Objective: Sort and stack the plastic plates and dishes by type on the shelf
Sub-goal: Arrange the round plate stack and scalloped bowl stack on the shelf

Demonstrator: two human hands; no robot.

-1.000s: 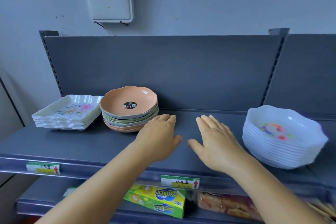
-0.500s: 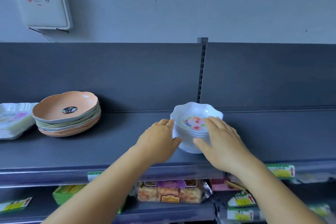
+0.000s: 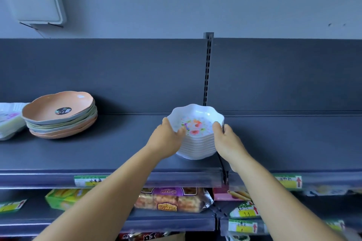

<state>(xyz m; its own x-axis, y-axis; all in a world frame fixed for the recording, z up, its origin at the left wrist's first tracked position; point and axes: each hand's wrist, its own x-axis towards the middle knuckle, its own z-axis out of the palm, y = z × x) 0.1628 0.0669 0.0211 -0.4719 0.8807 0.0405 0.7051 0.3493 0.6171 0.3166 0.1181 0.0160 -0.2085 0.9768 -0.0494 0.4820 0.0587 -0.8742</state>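
Stack of white floral bowls (image 3: 196,139) sits on the grey shelf (image 3: 117,152), approx. centre, just left of the upright post (image 3: 208,68). Both hands clamped on it. Left hand (image 3: 166,141) wraps the stack's left side — thumb hooked over the top rim, fingers behind, hidden. Right hand (image 3: 228,143) grips the right side, thumb over the rim likewise. Whether stack base is lifted or resting: can't tell. Stack of peach and green plates (image 3: 60,115) stands well apart at left, w/ white square dishes (image 3: 9,119) beside it at the frame edge.
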